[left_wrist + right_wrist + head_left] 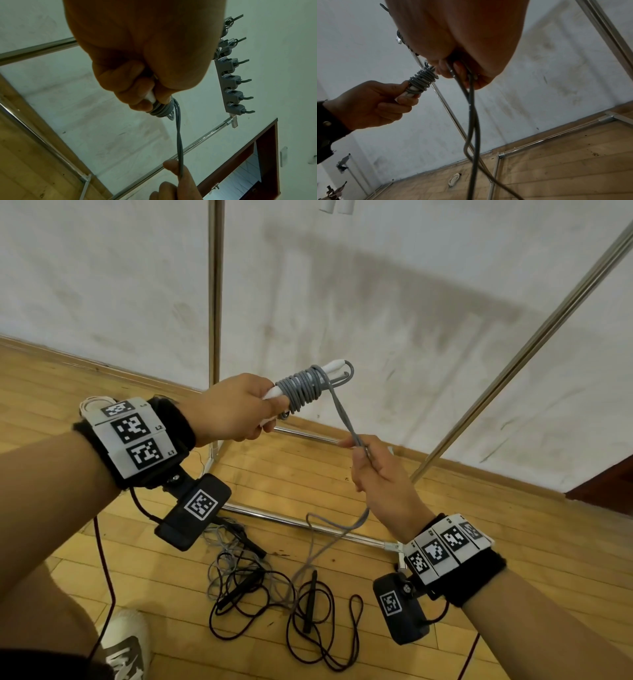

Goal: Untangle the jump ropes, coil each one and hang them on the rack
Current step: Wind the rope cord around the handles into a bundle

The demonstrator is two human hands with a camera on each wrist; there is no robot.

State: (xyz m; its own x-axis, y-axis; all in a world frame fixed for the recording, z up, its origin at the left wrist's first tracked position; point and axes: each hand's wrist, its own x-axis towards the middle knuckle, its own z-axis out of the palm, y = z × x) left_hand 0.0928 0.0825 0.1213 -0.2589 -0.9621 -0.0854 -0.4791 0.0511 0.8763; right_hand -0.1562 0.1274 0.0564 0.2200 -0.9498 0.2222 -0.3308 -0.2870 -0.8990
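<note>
Left hand [236, 409] has its fingers curled tight round the white handles [329, 368] of the grey rope [346, 419], with a stack of turns [301, 390] wound on just past the fingertips. Right hand [380, 474] sits below and to the right of the left, pinching the doubled grey strand between thumb and fingers. The strand runs taut from the bundle to that pinch, then hangs slack from the underside of the right hand to the floor.

Step in hand, by my read: winding the grey rope onto its handles.

To do it well:
- Keep light tension between the hands so each turn beds beside the previous one, not over it.
- The two strands cross between the hands in the left wrist view; let them slide flat through the pinch or the twist gets wound in.
- Circle the right hand round the handles and keep the left steady.
- Re-pinch lower down as the slack is used up.

Risk: the slack tail drops into the tangle of dark ropes [260, 597] on the floor below both hands. I can't tell if it's snagged there, so feed slowly and stop if it drags.

Rack pole [215, 289] stands just behind the left hand; the hook strip [231, 86] shows beyond it in the left wrist view. Nothing of this rope is hung yet.
</note>
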